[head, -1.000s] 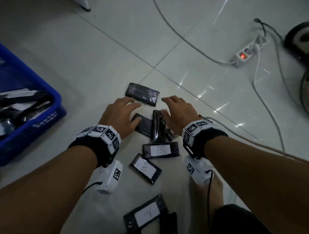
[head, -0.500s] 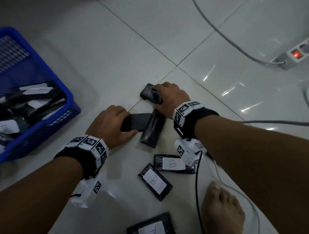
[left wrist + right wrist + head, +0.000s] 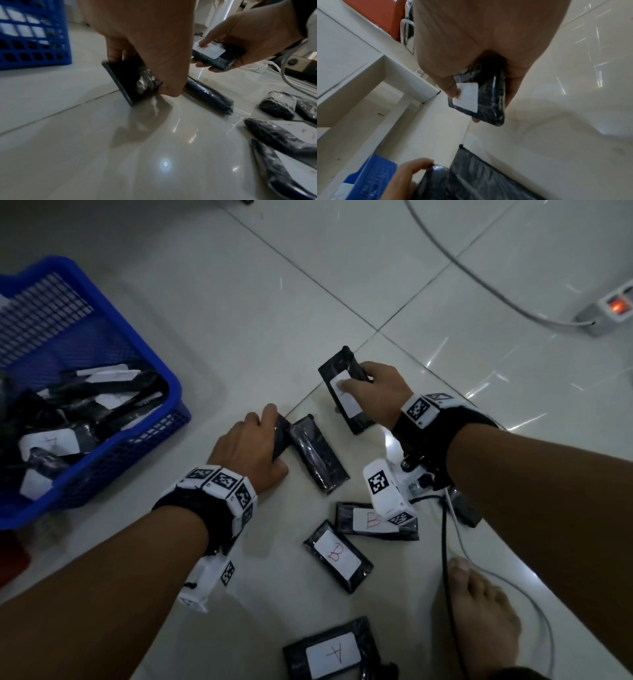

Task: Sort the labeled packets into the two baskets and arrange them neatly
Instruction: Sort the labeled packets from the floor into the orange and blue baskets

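On the tiled floor, my right hand [image 3: 378, 397] grips a labeled black packet [image 3: 346, 395], its long axis pointing away from me. My left hand [image 3: 248, 448] pinches a second packet [image 3: 132, 79], tipped on edge. The blue basket [image 3: 164, 419] sits to my left, nearer that hand.

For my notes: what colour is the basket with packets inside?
Blue, a plastic lattice basket; the head view shows it best.
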{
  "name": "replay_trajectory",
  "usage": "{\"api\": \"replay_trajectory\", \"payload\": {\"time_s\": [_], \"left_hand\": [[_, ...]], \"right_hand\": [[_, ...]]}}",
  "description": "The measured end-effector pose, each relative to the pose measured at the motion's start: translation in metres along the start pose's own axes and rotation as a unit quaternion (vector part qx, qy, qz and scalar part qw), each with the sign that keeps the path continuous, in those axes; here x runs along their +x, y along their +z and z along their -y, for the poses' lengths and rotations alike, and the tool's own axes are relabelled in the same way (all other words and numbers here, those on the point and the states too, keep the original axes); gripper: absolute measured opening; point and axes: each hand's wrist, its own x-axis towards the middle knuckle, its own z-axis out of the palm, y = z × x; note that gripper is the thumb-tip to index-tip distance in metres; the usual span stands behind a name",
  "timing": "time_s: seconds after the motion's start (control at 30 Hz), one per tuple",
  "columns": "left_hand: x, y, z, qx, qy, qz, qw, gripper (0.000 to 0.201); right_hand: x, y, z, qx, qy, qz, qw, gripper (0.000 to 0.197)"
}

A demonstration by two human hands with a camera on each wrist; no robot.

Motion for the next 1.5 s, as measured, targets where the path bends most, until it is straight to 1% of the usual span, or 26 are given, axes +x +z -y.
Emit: {"api": "replay_trajectory", "payload": {"time_s": [0.1,0.17,0.23,0.27,0.3,0.33,0.37,0.4,0.43,0.5,0.57,0.6,0.63,0.67,0.77,0.87,0.93,0.97,1.07,1.17,1.23,1.27,1.33,1.4,1.43,1.5], "left_hand": [[-0.019,0.006,0.008,-0.07,-0.074,0.015,0.995,0.074],[-0.031,0.006,0.016,-0.138,-0.124,0.01,0.983,0.074],[-0.042,0.004,0.028,-0.216,-0.137,-0.014,0.967,0.065],[-0.047,0.001,0.035,-0.271,-0.138,-0.026,0.952,0.053],[-0.052,-0.005,0.043,-0.342,-0.147,-0.031,0.928,0.038],[-0.06,-0.014,0.049,-0.426,-0.166,-0.02,0.889,0.024],[-0.069,-0.023,0.055,-0.508,-0.191,0.0,0.84,0.015],[-0.078,-0.034,0.063,-0.571,-0.213,0.02,0.792,0.014],[-0.089,-0.044,0.072,-0.613,-0.228,0.03,0.756,0.018],[-0.11,-0.064,0.095,-0.66,-0.248,0.025,0.709,0.029],[-0.133,-0.083,0.122,-0.702,-0.268,0.018,0.66,0.039],[-0.143,-0.091,0.133,-0.717,-0.272,0.012,0.642,0.042],[-0.151,-0.097,0.142,-0.72,-0.269,0.002,0.64,0.042],[-0.159,-0.103,0.149,-0.713,-0.265,-0.012,0.649,0.038],[-0.17,-0.11,0.166,-0.654,-0.241,-0.104,0.71,0.022],[-0.171,-0.118,0.181,-0.585,-0.217,-0.193,0.757,0.02],[-0.168,-0.119,0.195,-0.549,-0.231,-0.23,0.77,0.022],[-0.168,-0.118,0.205,-0.511,-0.247,-0.252,0.784,0.026],[-0.175,-0.119,0.231,-0.332,-0.276,-0.256,0.865,0.034],[-0.179,-0.122,0.239,-0.159,-0.247,-0.235,0.926,0.016],[-0.168,-0.121,0.24,-0.116,-0.205,-0.232,0.944,0.017],[-0.16,-0.121,0.238,-0.129,-0.192,-0.225,0.947,0.019],[-0.138,-0.118,0.239,-0.157,-0.19,-0.197,0.949,0.018],[-0.118,-0.117,0.235,-0.143,-0.188,-0.173,0.956,0.02],[-0.111,-0.116,0.234,-0.118,-0.186,-0.171,0.96,0.026],[-0.097,-0.114,0.233,-0.061,-0.201,-0.181,0.961,0.046]], "right_hand": [[-0.009,0.009,0.011,0.044,0.028,0.02,0.998,0.011],[-0.017,0.019,0.019,0.107,0.045,0.035,0.993,0.012],[-0.024,0.03,0.027,0.127,0.052,0.059,0.989,0.028],[-0.028,0.037,0.031,0.089,0.042,0.073,0.992,0.037],[-0.032,0.042,0.035,0.034,0.021,0.089,0.995,0.04],[-0.037,0.048,0.041,-0.022,-0.008,0.103,0.994,0.037],[-0.042,0.056,0.048,-0.069,-0.036,0.111,0.991,0.034],[-0.045,0.063,0.056,-0.111,-0.063,0.113,0.985,0.034],[-0.049,0.072,0.065,-0.153,-0.088,0.105,0.979,0.034],[-0.06,0.091,0.091,-0.218,-0.144,0.076,0.962,0.033],[-0.074,0.112,0.117,-0.237,-0.193,0.049,0.951,0.032],[-0.081,0.124,0.129,-0.239,-0.216,0.045,0.946,0.033],[-0.088,0.134,0.139,-0.246,-0.236,0.045,0.939,0.032],[-0.094,0.145,0.148,-0.259,-0.256,0.053,0.93,0.03],[-0.107,0.169,0.168,-0.316,-0.317,0.076,0.891,0.028],[-0.109,0.18,0.181,-0.356,-0.362,0.086,0.857,0.026],[-0.105,0.182,0.187,-0.374,-0.395,0.085,0.835,0.024],[-0.101,0.184,0.19,-0.376,-0.412,0.086,0.825,0.024],[-0.089,0.199,0.202,-0.386,-0.441,0.114,0.802,0.024],[-0.077,0.224,0.211,-0.41,-0.438,0.153,0.785,0.031],[-0.069,0.236,0.218,-0.419,-0.425,0.166,0.785,0.043],[-0.063,0.239,0.22,-0.425,-0.414,0.171,0.786,0.046],[-0.047,0.237,0.221,-0.439,-0.392,0.191,0.786,0.043],[-0.032,0.23,0.219,-0.44,-0.375,0.244,0.779,0.038],[-0.027,0.228,0.218,-0.44,-0.373,0.264,0.773,0.04],[-0.019,0.226,0.216,-0.451,-0.376,0.262,0.766,0.049]]}}
